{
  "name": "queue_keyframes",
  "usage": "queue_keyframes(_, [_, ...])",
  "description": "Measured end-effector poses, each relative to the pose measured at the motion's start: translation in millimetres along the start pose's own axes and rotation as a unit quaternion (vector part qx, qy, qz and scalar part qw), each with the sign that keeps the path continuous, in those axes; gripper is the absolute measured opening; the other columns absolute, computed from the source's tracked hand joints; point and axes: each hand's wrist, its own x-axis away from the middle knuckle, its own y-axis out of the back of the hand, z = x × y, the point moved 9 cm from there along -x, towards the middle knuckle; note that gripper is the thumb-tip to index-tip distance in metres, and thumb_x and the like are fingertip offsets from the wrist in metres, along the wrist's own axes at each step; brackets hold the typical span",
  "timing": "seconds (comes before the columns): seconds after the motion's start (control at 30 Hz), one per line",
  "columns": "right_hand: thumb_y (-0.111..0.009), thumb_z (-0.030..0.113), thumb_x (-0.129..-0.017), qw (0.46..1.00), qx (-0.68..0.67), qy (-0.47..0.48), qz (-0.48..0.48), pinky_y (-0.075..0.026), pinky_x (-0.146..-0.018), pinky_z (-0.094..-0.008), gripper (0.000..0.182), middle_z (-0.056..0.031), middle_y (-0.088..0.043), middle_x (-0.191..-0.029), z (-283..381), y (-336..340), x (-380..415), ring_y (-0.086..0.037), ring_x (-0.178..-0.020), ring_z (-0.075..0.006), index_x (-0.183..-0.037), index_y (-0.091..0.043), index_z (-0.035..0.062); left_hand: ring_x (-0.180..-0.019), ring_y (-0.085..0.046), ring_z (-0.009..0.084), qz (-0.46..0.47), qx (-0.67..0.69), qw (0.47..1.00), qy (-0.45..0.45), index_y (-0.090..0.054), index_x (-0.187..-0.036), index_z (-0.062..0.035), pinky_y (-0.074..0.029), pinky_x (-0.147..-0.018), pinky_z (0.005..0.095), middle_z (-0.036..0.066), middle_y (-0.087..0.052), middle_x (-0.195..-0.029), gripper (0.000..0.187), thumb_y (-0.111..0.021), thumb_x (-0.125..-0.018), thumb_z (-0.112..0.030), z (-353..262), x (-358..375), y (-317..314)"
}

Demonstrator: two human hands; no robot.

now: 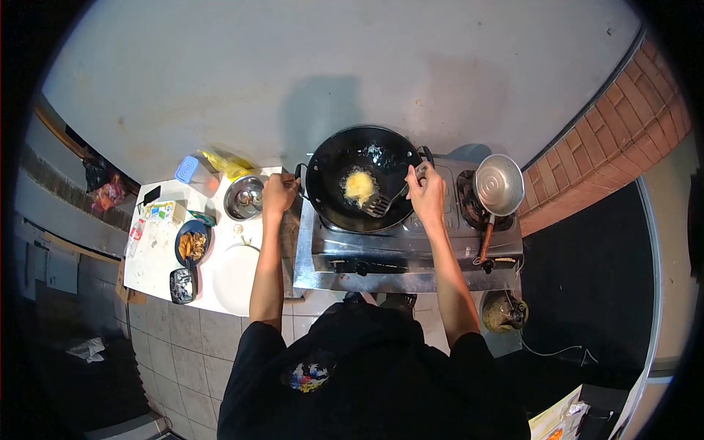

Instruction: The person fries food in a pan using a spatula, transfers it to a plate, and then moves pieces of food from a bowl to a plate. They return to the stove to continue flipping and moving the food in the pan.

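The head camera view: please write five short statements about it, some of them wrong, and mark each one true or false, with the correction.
1. The right hand holds a black slotted spatula. True.
2. The yellow food is in the shiny metal bowl. False: it is in the large black wok.
3. The left hand is at the wok's left handle. True.
4. The silver metal saucepan with a wooden handle stands left of the wok. False: it stands right of the wok.
5. A round white plate lies on the white table. True.
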Motion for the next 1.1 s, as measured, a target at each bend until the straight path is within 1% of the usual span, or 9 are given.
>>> queue_keyframes(0.17, [-0.060, 0.010, -0.087, 0.999, 0.050, 0.014, 0.001, -0.039, -0.048, -0.0376, 0.020, -0.0192, -0.052, -0.056, -10.3, -5.7, -2.6, -0.053, -0.048, -0.0317, -0.079, -0.051, -0.0059, -0.083, -0.067, 0.0335, -0.014, -0.016, 1.000, -0.015, -0.071, -0.091, -0.0040, -0.052, -0.075, 0.0390, 0.017, -0.069, -0.084, 0.021, -0.073, -0.076, -0.018, 3.4, 1.1, -6.0])
queue_keyframes(0.37, [-0.059, 0.009, -0.087, 0.996, 0.085, 0.033, 0.011, -0.040, -0.050, -0.0392, 0.018, -0.0218, -0.053, -0.060, 3.8, -8.0, -5.3, -0.055, -0.052, -0.0354, -0.084, -0.053, -0.0079, -0.083, -0.067, 0.0339, -0.035, -0.015, 0.999, -0.008, -0.069, -0.093, -0.0017, -0.051, -0.075, 0.0398, 0.018, -0.069, -0.083, 0.023, -0.073, -0.075, -0.016, -1.5, 9.7, -2.2])
queue_keyframes(0.47, [-0.059, 0.009, -0.087, 0.996, 0.075, 0.055, 0.004, -0.040, -0.051, -0.0400, 0.019, -0.0231, -0.054, -0.062, -0.3, -12.2, -12.9, -0.056, -0.054, -0.0369, -0.087, -0.054, -0.0095, -0.076, -0.067, 0.0346, -0.060, -0.026, 0.997, -0.029, -0.069, -0.091, 0.0027, -0.051, -0.070, 0.0397, 0.021, -0.067, -0.080, 0.029, -0.074, -0.075, -0.021, -6.9, 13.1, -1.1])
queue_keyframes(0.67, [-0.059, 0.006, -0.087, 0.994, 0.069, 0.060, 0.055, -0.040, -0.051, -0.0404, 0.018, -0.0237, -0.053, -0.061, 7.8, -20.9, -24.3, -0.055, -0.053, -0.0373, -0.085, -0.052, -0.0105, -0.082, -0.066, 0.0369, -0.055, -0.036, 0.998, -0.005, -0.068, -0.094, 0.0029, -0.051, -0.074, 0.0416, 0.022, -0.068, -0.085, 0.027, -0.073, -0.075, -0.016, -8.0, 17.1, -6.3])
queue_keyframes(0.73, [-0.059, 0.005, -0.087, 0.993, 0.073, 0.057, 0.071, -0.040, -0.051, -0.0404, 0.018, -0.0234, -0.053, -0.060, 11.5, -22.1, -27.7, -0.055, -0.053, -0.0374, -0.083, -0.052, -0.0103, -0.074, -0.065, 0.0377, -0.066, -0.031, 0.997, -0.019, -0.069, -0.089, 0.0033, -0.049, -0.067, 0.0422, 0.023, -0.066, -0.079, 0.030, -0.074, -0.076, -0.023, -7.5, 18.5, -6.6])
queue_keyframes(0.8, [-0.059, 0.005, -0.087, 0.992, 0.078, 0.052, 0.086, -0.039, -0.051, -0.0404, 0.018, -0.0232, -0.053, -0.060, 9.6, -24.9, -28.6, -0.054, -0.052, -0.0374, -0.082, -0.051, -0.0100, -0.074, -0.065, 0.0377, -0.078, -0.043, 0.996, -0.020, -0.069, -0.089, 0.0036, -0.050, -0.067, 0.0420, 0.023, -0.066, -0.079, 0.030, -0.074, -0.076, -0.023, -6.5, 19.1, -4.6])
queue_keyframes(0.9, [-0.060, 0.006, -0.087, 0.993, 0.072, 0.043, 0.077, -0.039, -0.050, -0.0399, 0.018, -0.0222, -0.053, -0.059, -0.2, -20.3, -29.5, -0.052, -0.050, -0.0364, -0.080, -0.051, -0.0084, -0.075, -0.066, 0.0365, -0.094, -0.043, 0.995, -0.013, -0.069, -0.091, 0.0041, -0.050, -0.068, 0.0414, 0.023, -0.066, -0.082, 0.030, -0.073, -0.077, -0.022, -10.4, 22.5, -5.6])
queue_keyframes(0.97, [-0.060, 0.007, -0.087, 0.997, 0.034, 0.024, 0.060, -0.039, -0.049, -0.0398, 0.018, -0.0218, -0.052, -0.058, -11.6, -11.9, -27.0, -0.053, -0.050, -0.0361, -0.079, -0.052, -0.0064, -0.086, -0.064, 0.0397, -0.105, -0.039, 0.994, 0.008, -0.070, -0.095, 0.0013, -0.050, -0.077, 0.0432, 0.024, -0.066, -0.089, 0.024, -0.071, -0.078, -0.016, -9.9, 25.2, -3.9])
queue_keyframes(1.1, [-0.060, 0.013, -0.089, 0.999, -0.027, -0.003, 0.030, -0.042, -0.046, -0.0334, 0.021, -0.0126, -0.056, -0.056, -5.9, 13.2, -25.9, -0.059, -0.046, -0.0223, -0.076, -0.053, -0.0021, -0.085, -0.064, 0.0393, -0.131, -0.068, 0.989, -0.020, -0.070, -0.096, 0.0011, -0.050, -0.077, 0.0433, 0.024, -0.066, -0.089, 0.023, -0.069, -0.078, -0.014, -11.0, 25.9, -3.8])
